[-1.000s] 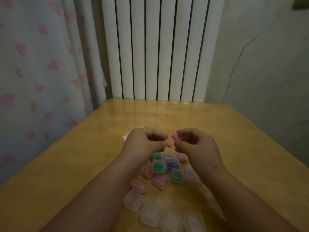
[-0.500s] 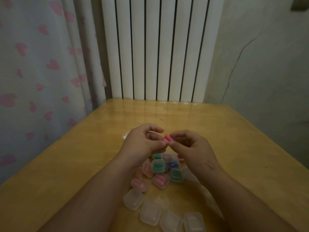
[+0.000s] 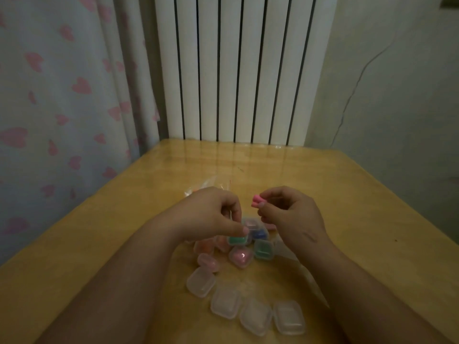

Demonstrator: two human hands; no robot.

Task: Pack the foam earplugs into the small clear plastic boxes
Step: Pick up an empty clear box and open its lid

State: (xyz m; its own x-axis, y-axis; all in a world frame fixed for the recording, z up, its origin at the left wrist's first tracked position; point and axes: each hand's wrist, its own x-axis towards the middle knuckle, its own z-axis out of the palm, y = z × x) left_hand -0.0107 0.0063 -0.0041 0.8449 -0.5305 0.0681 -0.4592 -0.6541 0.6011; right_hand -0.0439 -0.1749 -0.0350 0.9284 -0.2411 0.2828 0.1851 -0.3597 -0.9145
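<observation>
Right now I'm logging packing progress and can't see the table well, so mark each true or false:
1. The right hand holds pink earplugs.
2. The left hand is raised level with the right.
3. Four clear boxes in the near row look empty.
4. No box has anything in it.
1. True: the right hand pinches the pink earplugs in its fingers.
2. False: the left hand is lower, over the cluster of filled boxes, its thumb at a green-filled box.
3. True: four clear boxes lie in a row and look empty.
4. False: several hold earplugs, such as the green-filled box and a blue-filled box.
</observation>
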